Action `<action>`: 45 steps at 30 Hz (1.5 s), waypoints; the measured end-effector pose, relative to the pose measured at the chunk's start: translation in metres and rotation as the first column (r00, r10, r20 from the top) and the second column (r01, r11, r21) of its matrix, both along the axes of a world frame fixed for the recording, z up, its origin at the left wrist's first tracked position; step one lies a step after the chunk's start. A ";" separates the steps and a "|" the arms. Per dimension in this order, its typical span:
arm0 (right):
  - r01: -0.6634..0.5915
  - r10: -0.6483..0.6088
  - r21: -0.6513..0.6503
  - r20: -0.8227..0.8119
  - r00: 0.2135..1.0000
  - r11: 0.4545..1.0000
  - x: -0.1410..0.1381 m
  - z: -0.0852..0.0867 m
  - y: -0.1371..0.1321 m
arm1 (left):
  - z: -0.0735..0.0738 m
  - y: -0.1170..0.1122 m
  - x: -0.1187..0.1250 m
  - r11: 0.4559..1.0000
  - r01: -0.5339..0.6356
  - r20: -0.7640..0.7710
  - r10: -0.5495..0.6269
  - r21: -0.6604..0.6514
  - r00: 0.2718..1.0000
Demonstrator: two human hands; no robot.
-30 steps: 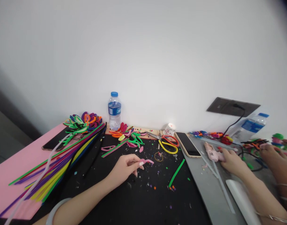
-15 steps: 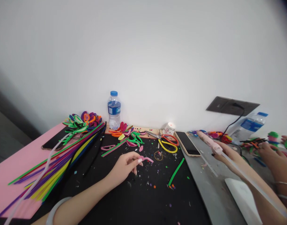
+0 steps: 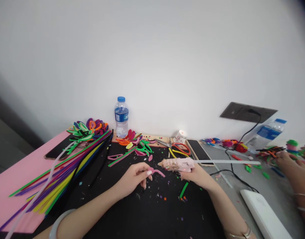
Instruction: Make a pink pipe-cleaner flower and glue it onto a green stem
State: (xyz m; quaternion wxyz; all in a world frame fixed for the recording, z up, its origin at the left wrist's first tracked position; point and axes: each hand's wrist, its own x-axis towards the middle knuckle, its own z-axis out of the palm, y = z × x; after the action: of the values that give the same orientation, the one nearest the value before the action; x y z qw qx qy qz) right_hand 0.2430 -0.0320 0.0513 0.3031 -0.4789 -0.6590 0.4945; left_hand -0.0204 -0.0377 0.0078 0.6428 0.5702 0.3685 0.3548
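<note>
Between thumb and fingers, my left hand [image 3: 134, 177] pinches a short bent piece of pink pipe cleaner [image 3: 158, 172] over the black mat [image 3: 152, 212]. My right hand [image 3: 198, 176] grips a pale pink hot glue gun [image 3: 178, 164], its nozzle pointing left just above the pink piece and apart from it. A long translucent glue stick [image 3: 227, 162] sticks out of the gun's back. Below the gun lies a green pipe cleaner [image 3: 184, 190], partly hidden by my right hand. Scissors [image 3: 178, 148] with red and yellow handles rest behind the gun.
Bundled pipe cleaners [image 3: 55, 179] and coloured loops [image 3: 87, 131] cover the left. A water bottle [image 3: 121, 118] stands at the wall. A phone [image 3: 199, 151], a paper cup [image 3: 180, 136], a black cable [image 3: 233, 167] and a white box [image 3: 264, 212] are rightward. A co-worker's hand [image 3: 289, 162] is at far right.
My right hand has brought the glue gun from the grey table on the right to the left, over the black mat. My left hand keeps its place with the pink piece.
</note>
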 end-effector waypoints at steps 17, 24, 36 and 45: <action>-0.141 0.116 -0.132 -0.182 0.976 0.981 -0.011 -0.018 -0.016 | 0.004 -0.005 0.000 0.954 0.270 0.215 -0.239 -0.130 0.947; -0.171 0.149 -0.124 -0.169 0.974 0.977 -0.008 -0.023 -0.013 | 0.004 -0.006 0.000 0.952 0.285 0.232 -0.253 -0.114 0.939; -0.207 0.188 -0.098 -0.174 0.967 0.974 -0.010 -0.022 -0.014 | 0.008 -0.007 0.000 0.951 0.285 0.236 -0.252 -0.117 0.938; -0.253 0.235 -0.074 -0.196 0.952 0.965 -0.009 -0.023 -0.013 | 0.008 -0.007 0.001 0.951 0.282 0.237 -0.246 -0.127 0.940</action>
State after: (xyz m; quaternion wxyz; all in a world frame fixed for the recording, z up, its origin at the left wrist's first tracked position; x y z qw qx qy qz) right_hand 0.2341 -0.0452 0.0284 0.2759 -0.3600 -0.6570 0.6022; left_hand -0.0195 -0.0446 0.0157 0.7648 0.5188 0.2427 0.2950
